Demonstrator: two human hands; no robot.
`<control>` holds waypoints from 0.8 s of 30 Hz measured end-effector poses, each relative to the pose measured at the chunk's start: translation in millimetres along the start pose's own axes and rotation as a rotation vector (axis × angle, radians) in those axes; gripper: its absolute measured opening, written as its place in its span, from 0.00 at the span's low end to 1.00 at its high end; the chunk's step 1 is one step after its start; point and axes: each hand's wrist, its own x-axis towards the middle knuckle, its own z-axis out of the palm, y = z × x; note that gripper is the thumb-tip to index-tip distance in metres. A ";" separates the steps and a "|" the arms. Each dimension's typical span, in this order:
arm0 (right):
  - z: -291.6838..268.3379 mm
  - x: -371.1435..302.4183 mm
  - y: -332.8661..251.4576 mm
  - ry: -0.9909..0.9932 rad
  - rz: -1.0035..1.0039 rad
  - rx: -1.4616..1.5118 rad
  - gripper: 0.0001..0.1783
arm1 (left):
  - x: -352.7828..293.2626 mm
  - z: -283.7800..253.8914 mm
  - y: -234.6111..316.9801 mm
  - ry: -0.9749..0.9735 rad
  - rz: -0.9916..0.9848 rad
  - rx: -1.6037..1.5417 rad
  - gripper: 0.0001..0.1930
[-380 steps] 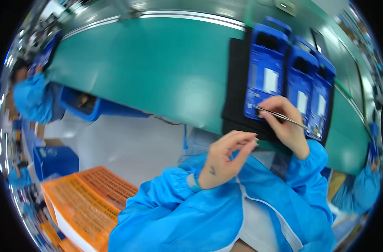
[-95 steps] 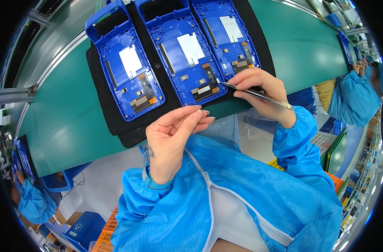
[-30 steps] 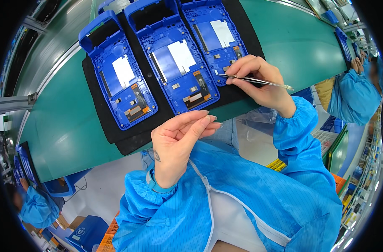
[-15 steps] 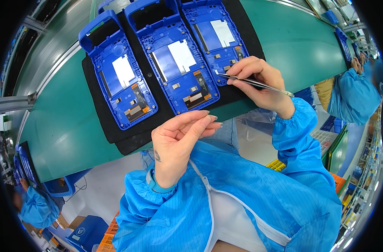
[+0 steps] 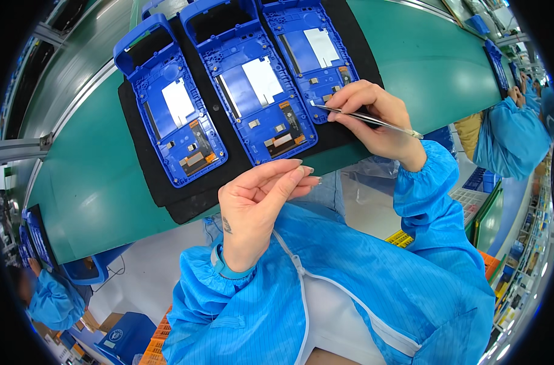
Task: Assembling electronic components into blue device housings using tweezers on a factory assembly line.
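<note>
Presently, at the left, the left housing [image 5: 178, 131], an open blue shell, lies on the black mat [image 5: 198, 204] over the green table [image 5: 100, 194]. Its near end is close to the mat's near border, so a pull on the cloth could perhaps turn it.

Next to it, apart by a strip of mat, is the middle housing [image 5: 262, 112], with its dark flat cable [image 5: 292, 125] exposed. The left hand [image 5: 259, 207] is just before its near end. The fingers are bent toward the thumb; whether they press on something small, I cannot tell. In my opinion, if this hand would drift farther, a nail or the wristband could catch the cable or the rim.

Farther right is the right housing [image 5: 310, 61], its near-right part covered by the right hand [image 5: 380, 121]. This hand grasps metal tweezers [image 5: 386, 123] between thumb and fingers, with their points at the near left corner of this shell, beside a small white piece [image 5: 313, 103]. Whether the points hold it is too small to see. A slip of these points could scratch the plastic or flick the piece away; too strong a squeeze could bend it.
</note>
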 end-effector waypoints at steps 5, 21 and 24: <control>0.2 -1.0 -0.6 0.057 -0.026 0.017 0.10 | -0.3 1.8 0.1 -0.008 0.001 0.006 0.10; -23.2 -25.8 -14.3 0.233 0.097 -0.001 0.09 | 16.1 22.4 -0.9 -0.067 -0.023 -0.028 0.11; -29.3 -27.1 -2.8 0.204 0.070 -0.186 0.10 | 15.7 25.5 -0.1 -0.062 -0.023 -0.018 0.10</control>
